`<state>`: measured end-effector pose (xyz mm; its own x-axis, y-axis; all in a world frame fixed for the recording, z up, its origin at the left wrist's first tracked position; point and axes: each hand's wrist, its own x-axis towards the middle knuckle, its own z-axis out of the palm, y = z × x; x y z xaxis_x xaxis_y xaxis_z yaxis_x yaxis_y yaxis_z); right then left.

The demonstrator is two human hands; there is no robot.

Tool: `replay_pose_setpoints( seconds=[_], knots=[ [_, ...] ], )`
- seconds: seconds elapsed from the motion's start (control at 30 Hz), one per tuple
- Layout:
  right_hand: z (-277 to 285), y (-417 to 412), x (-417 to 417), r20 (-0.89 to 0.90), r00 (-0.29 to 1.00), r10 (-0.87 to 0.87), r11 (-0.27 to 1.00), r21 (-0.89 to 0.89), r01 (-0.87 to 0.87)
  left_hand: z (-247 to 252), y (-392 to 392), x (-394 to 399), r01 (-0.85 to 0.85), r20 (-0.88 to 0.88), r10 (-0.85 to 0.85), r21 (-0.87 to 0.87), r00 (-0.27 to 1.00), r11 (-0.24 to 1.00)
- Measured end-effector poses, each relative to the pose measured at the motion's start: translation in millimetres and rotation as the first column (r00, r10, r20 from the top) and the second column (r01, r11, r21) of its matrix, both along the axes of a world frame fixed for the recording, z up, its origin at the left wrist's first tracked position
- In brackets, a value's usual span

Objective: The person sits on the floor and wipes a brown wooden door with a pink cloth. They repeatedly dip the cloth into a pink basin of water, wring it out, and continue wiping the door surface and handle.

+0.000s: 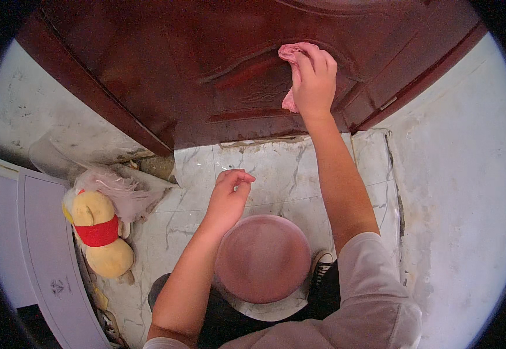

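Observation:
My right hand (316, 83) presses a crumpled pink cloth (295, 52) against the lower panel of a dark red-brown door (253, 83). The cloth bunches under my fingers, and part of it hangs beside the wrist. My left hand (231, 192) hovers over the floor with loosely curled fingers, and nothing shows in it. Below that hand, between my legs, is a round pink basin (263, 259). Whether it holds water is hard to tell.
White marbled tiles (274, 170) meet a rough, broken edge under the door. At left, a yellow plush toy with a red band (98, 231) lies by crumpled clear plastic (135, 192) and a pale panel (47, 244). A stained white wall (453, 196) rises at right; my shoe (322, 264) is beside the basin.

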<state>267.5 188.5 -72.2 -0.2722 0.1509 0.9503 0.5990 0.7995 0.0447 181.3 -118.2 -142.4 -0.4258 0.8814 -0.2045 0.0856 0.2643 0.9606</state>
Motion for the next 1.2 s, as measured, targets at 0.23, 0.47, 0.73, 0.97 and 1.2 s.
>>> replay_pose_setpoints(
  seconds=[0.23,0.47,0.73,0.97,1.2],
  knots=[
    [14.3,-7.4,-9.6,-0.13,0.991,0.038,0.999,-0.025,-0.042,1.9,6.3,-13.5,-0.055,0.038,0.054,0.039,0.998,0.998],
    [-5.6,-0.7,-38.4,-0.066,0.989,0.129,0.99,0.064,-0.125,2.5,-0.6,-36.3,-0.064,0.052,0.065,-0.019,0.997,0.998],
    [-24.3,-1.0,-39.7,0.099,0.991,0.085,0.995,0.047,-0.09,-0.2,-7.6,-42.8,-0.063,0.083,0.064,-0.017,0.995,0.998],
    [21.2,-8.7,-58.9,0.042,0.987,0.154,0.979,0.129,-0.158,3.6,-6.6,-33.8,-0.065,0.019,0.065,0.005,0.998,0.998],
    [-20.4,-0.2,-60.0,0.082,0.981,0.176,0.962,0.198,-0.189,4.2,-13.3,-28.0,-0.05,-0.062,0.053,0.049,0.997,0.998]
  ],
)
